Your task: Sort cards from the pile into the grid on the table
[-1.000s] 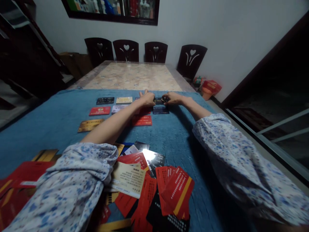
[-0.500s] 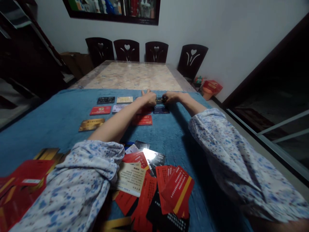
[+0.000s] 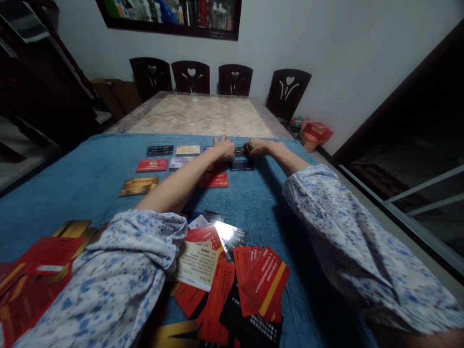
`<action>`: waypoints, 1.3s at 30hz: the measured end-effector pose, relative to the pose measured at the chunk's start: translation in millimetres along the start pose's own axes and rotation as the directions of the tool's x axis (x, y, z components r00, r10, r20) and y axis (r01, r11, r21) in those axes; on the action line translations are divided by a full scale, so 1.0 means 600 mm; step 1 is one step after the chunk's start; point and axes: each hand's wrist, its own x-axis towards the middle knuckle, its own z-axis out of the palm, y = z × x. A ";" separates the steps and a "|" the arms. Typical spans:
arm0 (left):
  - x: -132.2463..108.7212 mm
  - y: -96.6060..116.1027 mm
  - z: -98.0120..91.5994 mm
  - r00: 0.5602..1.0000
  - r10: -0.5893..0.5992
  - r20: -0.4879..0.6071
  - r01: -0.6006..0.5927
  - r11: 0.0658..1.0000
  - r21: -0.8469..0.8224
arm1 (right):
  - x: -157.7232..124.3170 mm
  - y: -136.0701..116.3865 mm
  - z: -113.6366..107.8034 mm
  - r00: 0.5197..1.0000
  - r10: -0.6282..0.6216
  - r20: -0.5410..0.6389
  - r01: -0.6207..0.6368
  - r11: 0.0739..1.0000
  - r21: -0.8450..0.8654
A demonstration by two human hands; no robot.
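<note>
Both arms reach to the far side of the blue cloth. A black card (image 3: 239, 151) lies between my hands in the back row. My left hand (image 3: 224, 149) touches its left end with some fingers bent and others raised. At its right end, my right hand (image 3: 254, 146) has its fingers closed on the card's edge. Just in front lies a dark blue card (image 3: 242, 166). A red card (image 3: 214, 181) sits nearer, partly behind my left forearm. To the left are a cream card stack (image 3: 187, 150), a black card stack (image 3: 160, 151) and a lilac stack (image 3: 178, 163).
A red card stack (image 3: 152, 165) and a gold one (image 3: 138, 186) lie at left. Loose cards (image 3: 264, 285) overlap in a heap near me, with more red cards (image 3: 47, 261) at lower left. Beyond the blue cloth (image 3: 90, 169) is the bare tabletop (image 3: 210, 113), with chairs (image 3: 288, 94) behind.
My hands stay at the black card with hardly any movement. The view has shifted very slightly.
</note>
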 end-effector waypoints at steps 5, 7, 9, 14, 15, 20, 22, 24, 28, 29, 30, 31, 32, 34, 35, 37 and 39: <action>-0.023 0.011 -0.013 0.999 -0.036 -0.009 0.037 0.998 0.045 | -0.011 0.003 0.001 1.000 -0.006 -0.016 0.006 1.000 0.001; -0.031 0.013 -0.016 1.000 -0.013 -0.023 0.015 0.998 0.062 | -0.014 0.005 0.004 0.999 -0.004 -0.033 0.005 1.000 0.009; -0.037 0.013 -0.018 0.999 0.001 -0.034 0.001 0.996 0.088 | -0.017 0.008 0.008 0.998 0.003 -0.064 -0.002 1.000 0.014; -0.055 0.012 -0.024 0.996 0.031 -0.079 -0.025 0.997 0.077 | -0.031 0.016 0.017 0.987 0.020 -0.158 -0.013 0.999 0.046; -0.059 0.012 -0.024 0.995 0.039 -0.087 -0.033 0.997 0.071 | -0.035 0.018 0.018 0.985 0.014 -0.171 -0.005 0.999 0.050; -0.085 0.019 -0.022 0.985 0.098 -0.139 -0.087 0.993 0.081 | -0.055 0.019 0.024 0.961 -0.019 -0.276 0.034 0.998 0.052; -0.095 0.024 -0.019 0.979 0.121 -0.165 -0.106 0.990 0.097 | -0.065 0.017 0.028 0.944 -0.031 -0.329 0.053 0.997 0.058; -0.104 0.028 -0.018 0.974 0.135 -0.181 -0.117 0.987 0.106 | -0.075 0.013 0.032 0.927 -0.053 -0.371 0.076 0.996 0.049; -0.125 0.033 -0.016 0.965 0.164 -0.206 -0.146 0.984 0.100 | -0.097 0.005 0.040 0.899 -0.102 -0.425 0.117 0.993 0.008; -0.131 0.034 -0.016 0.962 0.171 -0.213 -0.153 0.983 0.098 | -0.103 0.002 0.041 0.894 -0.112 -0.434 0.124 0.992 -0.001; -0.137 0.035 -0.016 0.959 0.179 -0.219 -0.161 0.982 0.096 | -0.110 -0.001 0.041 0.889 -0.122 -0.441 0.131 0.991 -0.009; -0.143 0.036 -0.015 0.957 0.186 -0.224 -0.169 0.981 0.094 | -0.117 -0.005 0.041 0.885 -0.132 -0.446 0.139 0.990 -0.016; -0.149 0.037 -0.015 0.954 0.194 -0.228 -0.177 0.980 0.091 | -0.124 -0.008 0.041 0.881 -0.141 -0.451 0.147 0.989 -0.021; -0.164 0.041 -0.014 0.950 0.208 -0.235 -0.195 0.978 0.077 | -0.139 -0.017 0.040 0.877 -0.153 -0.456 0.159 0.987 -0.026; -0.172 0.044 -0.014 0.948 0.213 -0.238 -0.202 0.977 0.068 | -0.146 -0.021 0.040 0.876 -0.155 -0.457 0.161 0.987 -0.027; -0.188 0.049 -0.014 0.945 0.221 -0.242 -0.214 0.975 0.057 | -0.160 -0.029 0.039 0.874 -0.158 -0.460 0.163 0.986 -0.029; -0.203 0.055 -0.014 0.942 0.228 -0.245 -0.219 0.974 0.061 | -0.174 -0.036 0.039 0.869 -0.169 -0.465 0.171 0.984 -0.038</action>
